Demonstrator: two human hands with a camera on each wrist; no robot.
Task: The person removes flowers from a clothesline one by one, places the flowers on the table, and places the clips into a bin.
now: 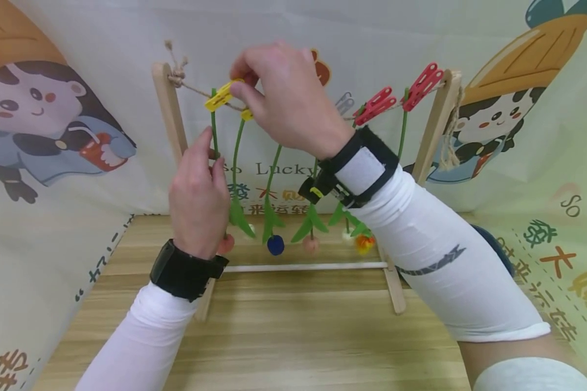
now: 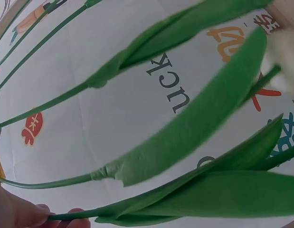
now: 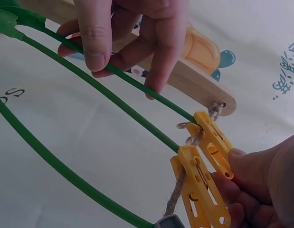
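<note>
My left hand (image 1: pixel 198 201) pinches the green stem (image 3: pixel 137 88) of the leftmost artificial flower, thumb against fingers. A yellow clothespin (image 1: pixel 220 98) sits at the top of that stem, on the twine (image 3: pixel 173 194). My right hand (image 1: pixel 293 100) pinches this clothespin by its handle end, as the right wrist view shows. Right beside it, a second yellow clothespin (image 3: pixel 199 183) holds another stem on the twine. In the left wrist view, the held stem's leaves (image 2: pixel 222 194) spread out past my fingertips. The flower's head is mostly hidden behind my left hand.
The twine runs between wooden posts (image 1: pixel 168 108). Red clothespins (image 1: pixel 375 106) and a grey clothespin (image 1: pixel 344 103) hang farther right. Flower heads dangle upside down, among them a blue ball (image 1: pixel 275 245) and an orange bloom (image 1: pixel 364 244). A white rod (image 1: pixel 305 267) spans the stand low down.
</note>
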